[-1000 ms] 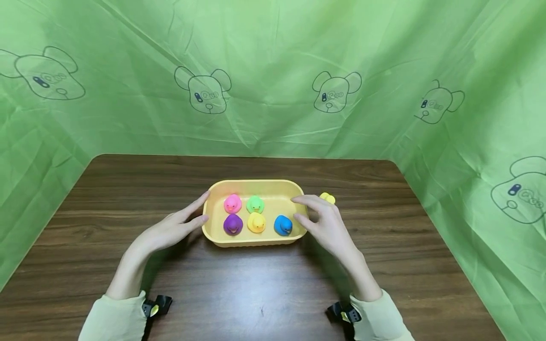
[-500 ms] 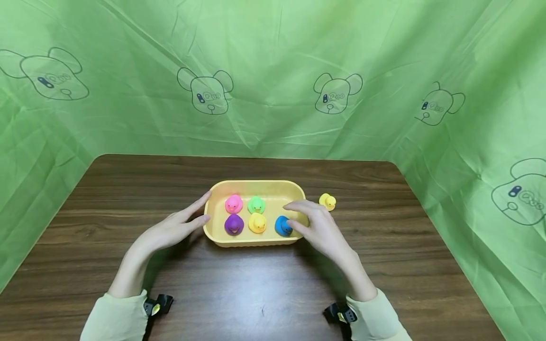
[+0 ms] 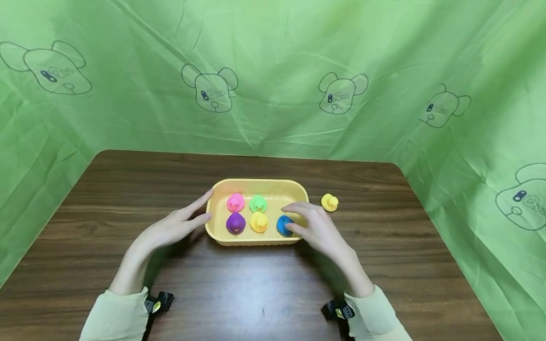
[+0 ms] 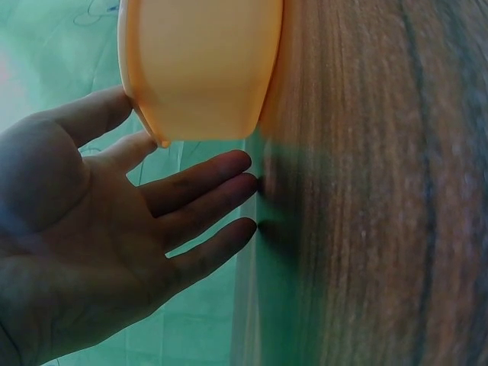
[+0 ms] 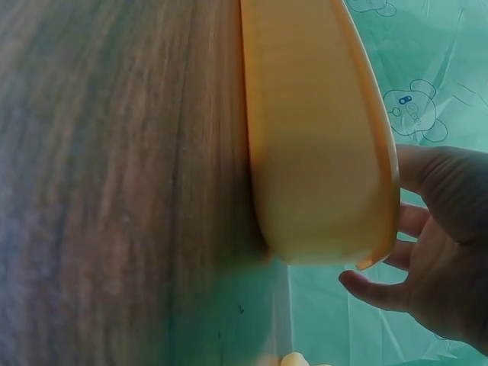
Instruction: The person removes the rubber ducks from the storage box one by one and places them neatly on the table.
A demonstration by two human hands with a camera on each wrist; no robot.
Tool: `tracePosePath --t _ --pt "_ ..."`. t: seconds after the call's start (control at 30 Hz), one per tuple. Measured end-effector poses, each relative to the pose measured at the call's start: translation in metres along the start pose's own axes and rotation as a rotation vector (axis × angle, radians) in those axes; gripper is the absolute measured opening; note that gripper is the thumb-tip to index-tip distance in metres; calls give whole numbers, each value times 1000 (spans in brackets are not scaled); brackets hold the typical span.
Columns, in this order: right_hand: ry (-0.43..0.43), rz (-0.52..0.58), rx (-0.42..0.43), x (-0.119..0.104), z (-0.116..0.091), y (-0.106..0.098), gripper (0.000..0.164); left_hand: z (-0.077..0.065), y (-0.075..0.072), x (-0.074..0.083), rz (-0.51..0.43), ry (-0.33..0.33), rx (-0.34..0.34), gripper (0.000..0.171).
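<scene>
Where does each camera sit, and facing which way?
Head: on the person's head, facing forward and down at a yellow oblong plastic tray of coloured toy ducks; left hand, right hand and pale sleeves show.
Left wrist: on it, facing the tray's outer wall; left hand shows.
Right wrist: likewise; right hand shows.
Shared by both wrist views: tray, brown woodgrain table.

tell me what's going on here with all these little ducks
A person's left grip touches the left end of a yellow tray. The right grip reaches over the right end, its thumb at the blue duck, fingers and thumb apart; whether it touches the duck is unclear. Also in the tray are a pink duck, a green duck, a purple duck and a yellow duck. A second yellow duck sits outside on the table.
</scene>
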State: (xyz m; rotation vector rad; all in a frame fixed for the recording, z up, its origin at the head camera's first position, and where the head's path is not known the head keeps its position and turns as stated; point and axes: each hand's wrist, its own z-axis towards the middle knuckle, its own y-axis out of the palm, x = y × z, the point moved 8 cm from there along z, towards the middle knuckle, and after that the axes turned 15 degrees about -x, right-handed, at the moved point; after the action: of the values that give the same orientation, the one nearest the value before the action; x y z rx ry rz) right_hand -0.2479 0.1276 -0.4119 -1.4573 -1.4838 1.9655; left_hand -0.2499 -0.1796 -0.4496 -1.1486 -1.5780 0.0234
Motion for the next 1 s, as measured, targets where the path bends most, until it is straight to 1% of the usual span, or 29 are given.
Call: tracePosePath --t 0.17,0.3,0.47,0.57,0.7,0.87,1.0 --pt "-41 -100 -20 -6 5 0 33 0 -1 1 3 0 1 69" --pt "-65 -156 -44 -11 8 0 31 0 -1 1 5 -2 0 69" --pt "-23 -165 -101 -8 11 2 25 0 0 1 -2 -4 1 68" --pt "10 -147 -133 -5 13 4 22 0 0 1 -3 -4 1 68" --pt "26 -139 -152 -4 14 5 18 0 0 0 -4 -4 1 68" --pt "5 -153 -141 -6 14 5 16 1 0 1 -8 4 3 68" --pt "-18 -155 -102 -8 13 2 17 0 0 0 -5 4 3 68"
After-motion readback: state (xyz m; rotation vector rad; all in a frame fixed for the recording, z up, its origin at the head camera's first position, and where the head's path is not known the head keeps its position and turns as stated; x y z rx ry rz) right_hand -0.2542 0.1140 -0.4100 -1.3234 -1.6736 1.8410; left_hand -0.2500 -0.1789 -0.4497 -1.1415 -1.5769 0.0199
